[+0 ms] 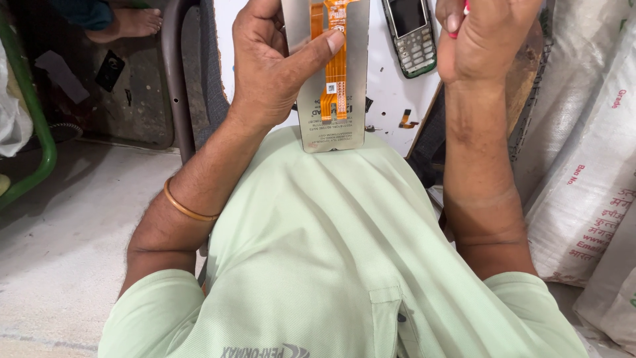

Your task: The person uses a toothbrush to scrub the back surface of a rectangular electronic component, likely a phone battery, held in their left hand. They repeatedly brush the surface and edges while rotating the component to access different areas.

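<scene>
My left hand (pixel 268 63) grips a silver phone display panel (pixel 351 99), back side up, with the thumb pressed across its orange flex ribbon (pixel 336 83). The panel's lower edge rests against my pale green shirt (pixel 318 252). My right hand (pixel 480 36) is closed at the top right around a thin red and white tool (pixel 464 10), of which only a small bit shows. The right hand hovers just right of the panel, not touching it.
A white work surface (pixel 387 93) holds an old keypad phone (pixel 409 33) and a small orange flex piece (pixel 406 120). White printed sacks (pixel 589 152) stand at the right. A chair frame (pixel 173 79), a green rail (pixel 36 126) and another person's bare foot (pixel 129 23) lie to the left.
</scene>
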